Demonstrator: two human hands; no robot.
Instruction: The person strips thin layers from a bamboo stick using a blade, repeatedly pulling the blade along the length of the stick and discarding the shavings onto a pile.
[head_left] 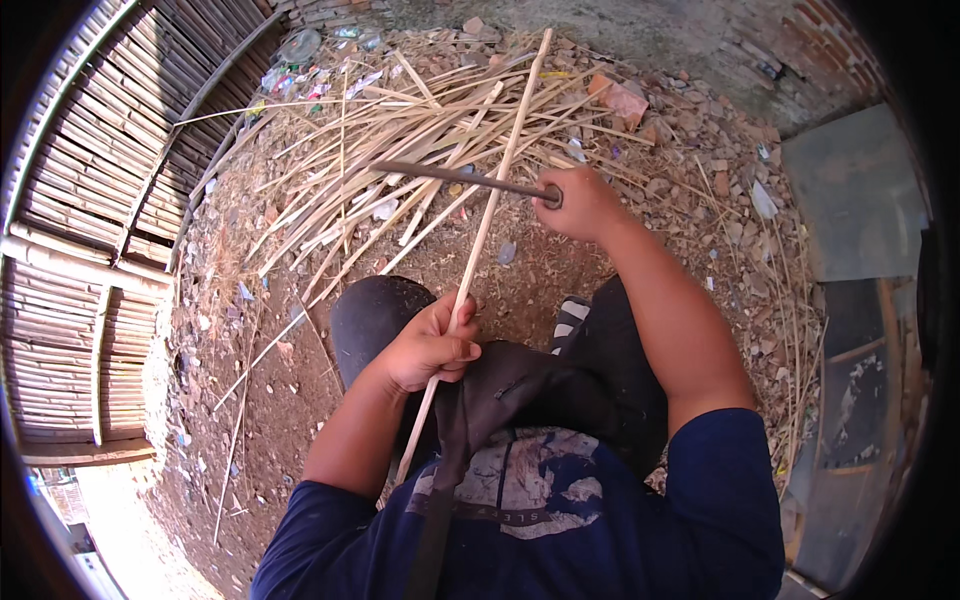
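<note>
Both hands are closed on what they carry. My left hand, low in the middle of the frame, is wrapped around a long pale bamboo strip that runs from my lap up and to the right, its far end reaching the top of the frame over the heap. My right hand, right of centre and higher up, grips the handle of a long dark metal blade; the blade lies nearly level, pointing left, and crosses the strip about halfway up. I cannot tell whether the edge is touching the strip or just over it.

As for progress, I judge the work well under way: a big loose pile of thin pale bamboo slivers fills the upper middle of the frame, and stray ones litter the brown dirt ground at lower left. The strip in hand looks whole along its visible length, so its own cut seems barely started.

Room is fair. A slatted bamboo wall curves down the left edge, well apart from the blade tip. A grey flat panel stands at the right, beyond my right elbow. Rubble and broken bricks lie at upper right. My dark-clad knees sit just under the left hand, close beneath the strip.
</note>
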